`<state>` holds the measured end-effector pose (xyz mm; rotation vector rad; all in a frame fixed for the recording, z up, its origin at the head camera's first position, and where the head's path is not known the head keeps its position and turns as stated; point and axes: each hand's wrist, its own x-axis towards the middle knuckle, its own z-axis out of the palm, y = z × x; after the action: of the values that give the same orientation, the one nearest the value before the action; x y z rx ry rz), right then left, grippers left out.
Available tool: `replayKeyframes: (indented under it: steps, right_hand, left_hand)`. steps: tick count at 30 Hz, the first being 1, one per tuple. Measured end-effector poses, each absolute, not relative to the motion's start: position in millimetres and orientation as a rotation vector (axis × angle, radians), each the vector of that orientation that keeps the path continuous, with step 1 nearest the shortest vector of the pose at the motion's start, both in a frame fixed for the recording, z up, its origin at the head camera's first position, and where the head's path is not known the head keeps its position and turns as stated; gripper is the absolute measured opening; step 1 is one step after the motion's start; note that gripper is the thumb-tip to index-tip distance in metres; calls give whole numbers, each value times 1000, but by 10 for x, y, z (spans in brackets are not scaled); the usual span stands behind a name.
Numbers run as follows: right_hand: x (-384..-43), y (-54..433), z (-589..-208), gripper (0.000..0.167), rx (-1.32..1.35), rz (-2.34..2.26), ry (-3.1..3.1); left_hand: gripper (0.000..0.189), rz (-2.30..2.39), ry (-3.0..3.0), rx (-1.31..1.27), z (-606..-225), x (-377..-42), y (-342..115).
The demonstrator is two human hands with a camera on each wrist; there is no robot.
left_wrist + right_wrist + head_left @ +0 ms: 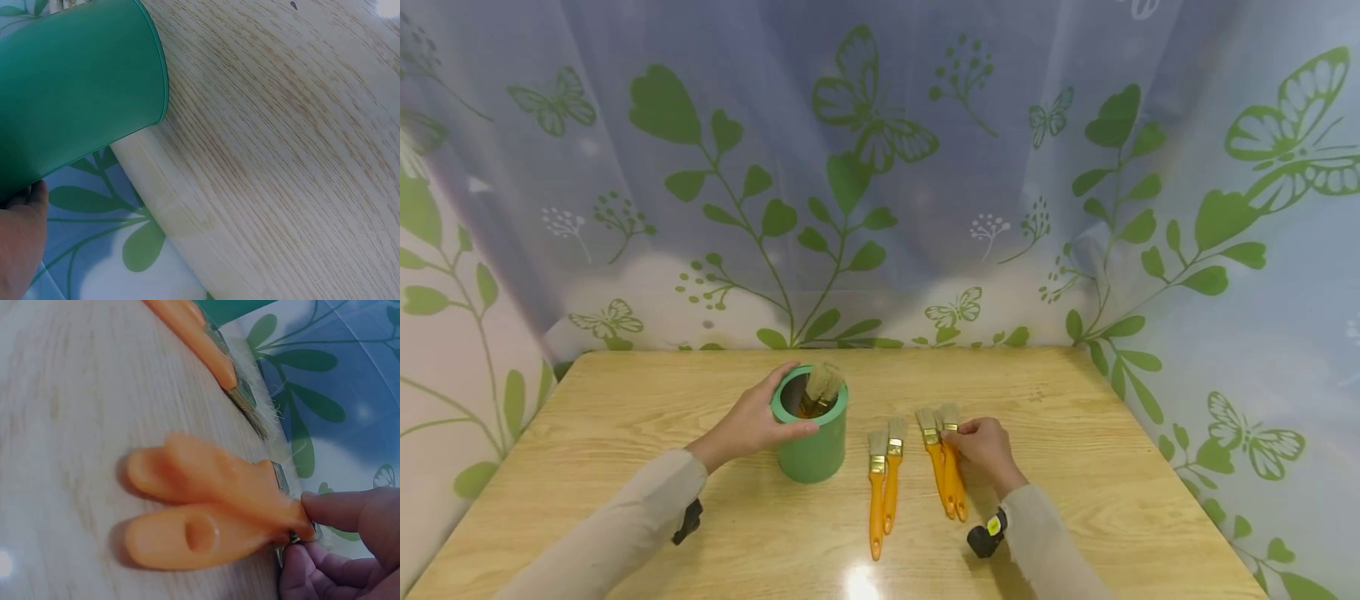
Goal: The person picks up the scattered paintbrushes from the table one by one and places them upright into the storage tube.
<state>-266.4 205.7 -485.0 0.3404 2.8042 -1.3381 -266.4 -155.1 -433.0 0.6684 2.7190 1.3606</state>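
Note:
A green can [812, 450] stands on the table with brush bristles [824, 382] sticking up out of its mouth. My left hand [758, 418] grips it at the rim from the left, thumb across the near side and fingers round the far side. To the right, my right hand [988, 450] pinches a paintbrush [225, 478] with an orange handle near its metal band. That brush overlaps other orange paintbrushes [181, 540] lying beneath and beside it. Two more paintbrushes [877, 492] lie side by side between the can and this group, bristles pointing away from me.
The wooden table [737, 533] ends at a back edge against a curtain [760, 167] printed with green leaves and butterflies. More curtain hangs along both sides. Dark wrist cameras [987, 536] sit by my sleeves, close above the tabletop.

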Motion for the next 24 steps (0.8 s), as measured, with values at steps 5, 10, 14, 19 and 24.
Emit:
replayKeyframes:
  steps: [5,10,14,19,24]
  right_hand:
    - [-2676,2124,-4857,25,321,-1352,2815]
    - [-2683,2151,-4838,25,347,-1393,2763]
    - [-2683,2160,-4799,22,362,-1422,2734]
    - [-2700,2150,-4719,17,343,-1469,2732]
    - [-2717,2105,-4589,17,331,-1579,2685]
  left_hand:
    - [103,1350,2723,682,-4327,-2669,-1546]
    - [103,1348,2728,674,-4328,-2667,-1541]
    - [103,1353,2731,681,-4335,-2669,-1541]
    - [104,1357,2729,673,-4336,-2671,-1549]
    - [104,1352,2734,667,-4329,-2665,-1551]
